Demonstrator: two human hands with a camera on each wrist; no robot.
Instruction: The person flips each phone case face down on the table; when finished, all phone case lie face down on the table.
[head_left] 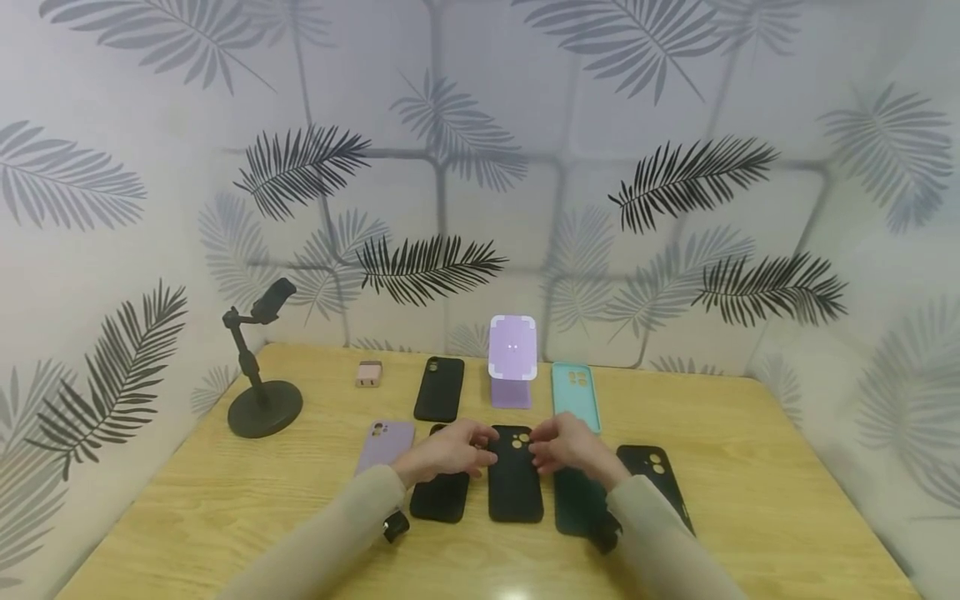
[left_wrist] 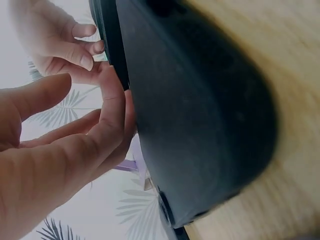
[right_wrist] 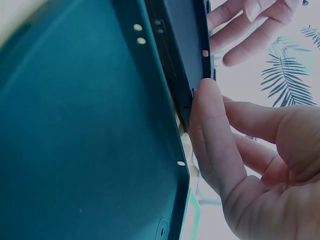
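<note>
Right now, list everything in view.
Black phone cases: 4, black, one back-left, three front
Teal case: 1, dark teal, front, right of centre
Lilac case: 1, lilac, front-left
Lilac stand: 1, lilac, back-centre
Turquoise case: 1, turquoise, right of lilac stand
Jointed holder: 1, black, far left
Charger block: 1, pink, back-left
Table: 1, yellow, beneath
Patterned wallpaper: 1, pale, behind
Left hand: 1, bare, centre left
Right hand: 1, bare, centre right
Sleeves: 2, pale, forearms
Wrist cameras: 2, black, wrists

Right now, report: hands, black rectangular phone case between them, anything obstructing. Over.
Left hand, right hand: fingers loose, contact unclear. Black rectangular phone case: between them, on yellow wooden table. No object atop it; dark teal rectangular phone case to its right.
</note>
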